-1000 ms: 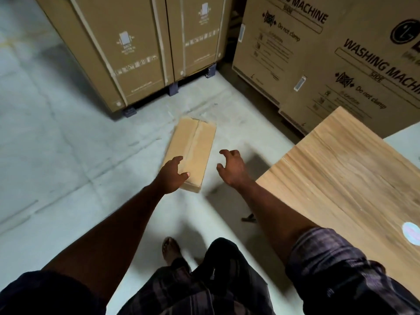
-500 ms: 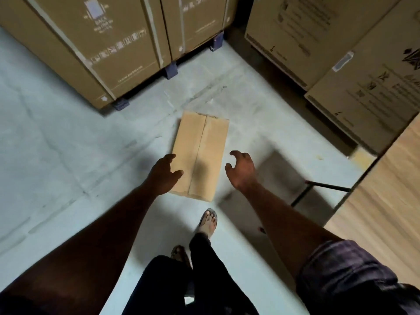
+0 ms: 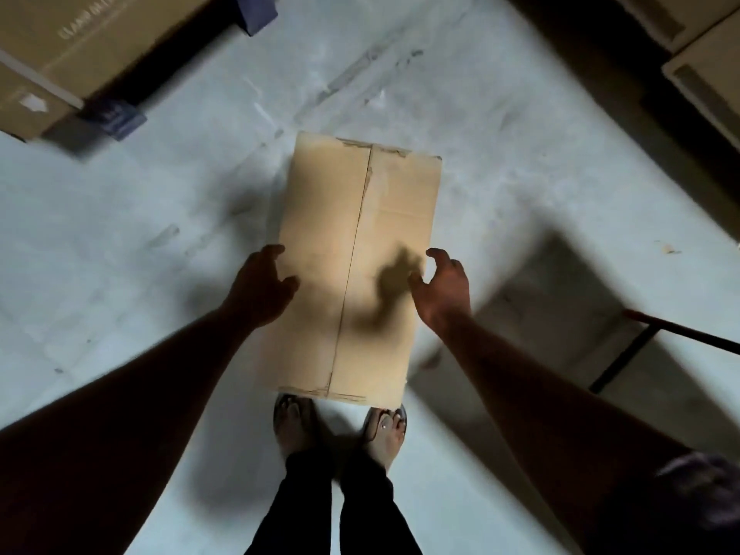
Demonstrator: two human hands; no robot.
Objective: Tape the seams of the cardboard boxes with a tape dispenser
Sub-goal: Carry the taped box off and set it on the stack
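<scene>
"Two questions, please: where does the cardboard box [image 3: 356, 242] lie, and what do the left hand [image 3: 260, 288] and the right hand [image 3: 442, 292] do?"

"The box lies flat on the pale concrete floor [image 3: 120, 242], with its long side pointing away from the person. Its near end is just beside the feet [image 3: 384, 428], which are in sandals. The seam [image 3: 354, 254] runs along the whole top face, between the two flaps, and the paper looks torn at both ends of it."

"And the hands?"

"Both hands are low, one at each long edge of the box. The left hand has half-curled fingers at the left edge, and its thumb is over the top face. The picture is blurred there, so I cannot tell if it grips the cardboard. The right hand is spread, with curved fingers, just beside the right edge. It holds nothing, and its shadow falls on the top face."

"What stands around?"

"Large brown cartons [image 3: 60, 54] stand at the upper left on blue blocks [image 3: 116, 118], well apart from the box. Another carton [image 3: 704, 78] is at the upper right. At the right, a dark metal leg [image 3: 624, 360] reaches the floor. A checked sleeve [image 3: 696, 498] shows on the right arm."
</scene>
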